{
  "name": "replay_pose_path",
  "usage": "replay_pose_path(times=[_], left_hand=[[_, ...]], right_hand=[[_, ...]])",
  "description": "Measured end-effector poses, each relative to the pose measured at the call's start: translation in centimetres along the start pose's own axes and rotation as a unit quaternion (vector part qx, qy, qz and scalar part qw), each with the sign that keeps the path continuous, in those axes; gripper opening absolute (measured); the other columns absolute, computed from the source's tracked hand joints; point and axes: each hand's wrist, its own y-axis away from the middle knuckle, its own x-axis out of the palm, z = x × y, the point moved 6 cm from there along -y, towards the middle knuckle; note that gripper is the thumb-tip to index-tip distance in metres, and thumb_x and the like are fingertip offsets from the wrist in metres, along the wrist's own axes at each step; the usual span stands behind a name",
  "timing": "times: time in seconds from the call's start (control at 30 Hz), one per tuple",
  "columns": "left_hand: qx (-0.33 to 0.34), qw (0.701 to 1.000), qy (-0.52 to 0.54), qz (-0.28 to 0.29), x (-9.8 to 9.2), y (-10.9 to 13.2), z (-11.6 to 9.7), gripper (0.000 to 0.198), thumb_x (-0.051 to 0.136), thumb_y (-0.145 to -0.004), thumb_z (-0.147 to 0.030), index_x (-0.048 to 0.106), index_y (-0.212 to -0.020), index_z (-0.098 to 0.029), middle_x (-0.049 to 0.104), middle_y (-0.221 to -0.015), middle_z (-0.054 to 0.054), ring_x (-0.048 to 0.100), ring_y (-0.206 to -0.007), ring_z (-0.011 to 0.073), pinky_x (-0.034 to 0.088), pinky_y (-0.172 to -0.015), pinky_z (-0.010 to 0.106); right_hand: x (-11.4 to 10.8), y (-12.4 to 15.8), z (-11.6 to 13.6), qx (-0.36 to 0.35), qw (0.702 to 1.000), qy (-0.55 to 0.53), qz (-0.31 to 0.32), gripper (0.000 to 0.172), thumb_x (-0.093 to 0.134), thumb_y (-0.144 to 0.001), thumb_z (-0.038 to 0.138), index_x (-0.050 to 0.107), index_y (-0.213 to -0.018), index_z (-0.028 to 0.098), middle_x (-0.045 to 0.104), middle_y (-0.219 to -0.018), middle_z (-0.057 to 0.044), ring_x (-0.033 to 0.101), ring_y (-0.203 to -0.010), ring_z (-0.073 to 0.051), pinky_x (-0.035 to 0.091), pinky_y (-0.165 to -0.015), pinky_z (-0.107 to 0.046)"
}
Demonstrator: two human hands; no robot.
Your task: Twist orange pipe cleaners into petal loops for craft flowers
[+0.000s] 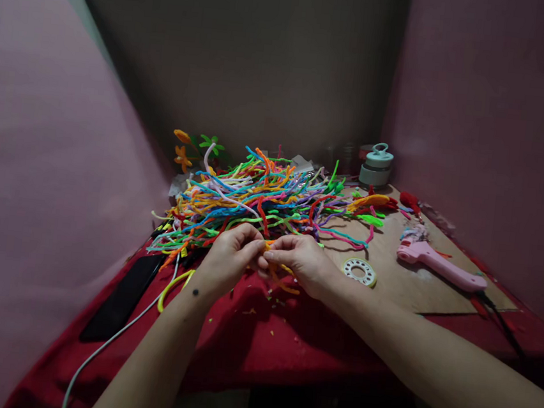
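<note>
An orange pipe cleaner (287,288) is pinched between my two hands, its loose end curving down below the fingers. My left hand (237,249) has thumb and forefinger closed on it. Opposite, my right hand (301,258) grips it too, the fingertips of both hands nearly touching. Just behind the hands lies a large tangled pile of pipe cleaners (233,203) in many colours. The part of the orange piece inside the fingers is mostly hidden.
A pink glue gun (444,264) rests on a brown board (388,292) at right, near a roll of tape (359,272) and a lidded jar (376,168). A black phone (121,298), white cable (120,330) and yellow scissor-like handle (173,287) lie left on the red cloth (248,349).
</note>
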Motion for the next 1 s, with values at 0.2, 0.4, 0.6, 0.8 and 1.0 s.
replay_pose_path(times=[0.2,0.4,0.6,0.8,1.0], left_hand=[[0.067,0.991,-0.105,-0.044,-0.5,-0.1,0.1,0.011,0.051,-0.078,-0.029,0.048,-0.074,-0.019,0.058,-0.052,-0.004,0.055,-0.043,0.0119,0.041,-0.044,0.022],[0.092,0.974,-0.179,-0.105,-1.0,-0.1,0.0,0.011,0.052,-0.078,-0.029,0.052,-0.072,-0.019,0.05,-0.048,-0.005,0.045,-0.041,0.0083,0.035,-0.042,0.019],[0.025,1.0,0.006,0.003,-0.2,-0.9,1.1,0.019,0.059,-0.074,-0.034,0.054,-0.074,-0.016,0.051,-0.047,-0.005,0.039,-0.036,0.0057,0.027,-0.035,0.017],[0.007,0.998,0.04,-0.052,-0.7,-1.1,1.6,0.018,0.062,-0.072,-0.03,0.057,-0.067,-0.013,0.046,-0.04,-0.006,0.034,-0.033,0.0037,0.024,-0.033,0.015],[0.065,0.984,-0.082,-0.145,-1.3,-0.9,1.7,0.014,0.06,-0.072,-0.028,0.061,-0.066,-0.015,0.05,-0.046,-0.004,0.042,-0.039,0.0059,0.033,-0.037,0.016]], right_hand=[[0.8,0.0,-0.5,0.042,0.996,-0.01,0.081,0.025,0.074,-0.058,0.031,0.062,-0.062,0.01,0.06,-0.053,-0.002,0.051,-0.042,-0.009,0.034,-0.042,-0.021],[0.8,0.1,-0.4,0.052,0.997,0.021,0.046,0.014,0.06,-0.068,0.016,0.058,-0.055,0.011,0.056,-0.046,0.001,0.046,-0.037,-0.006,0.033,-0.039,-0.018],[0.5,0.0,-0.3,0.065,0.997,0.035,0.033,0.013,0.058,-0.069,0.014,0.057,-0.057,0.011,0.055,-0.046,0.002,0.045,-0.034,-0.004,0.028,-0.035,-0.016],[0.8,0.1,-0.4,0.06,0.995,0.063,0.051,0.016,0.055,-0.072,0.015,0.057,-0.056,0.011,0.056,-0.046,0.001,0.046,-0.036,-0.005,0.036,-0.039,-0.017],[0.7,0.0,-0.5,0.047,0.99,0.127,0.022,0.025,0.05,-0.077,0.016,0.053,-0.053,0.013,0.05,-0.042,0.003,0.041,-0.033,-0.005,0.031,-0.036,-0.017]])
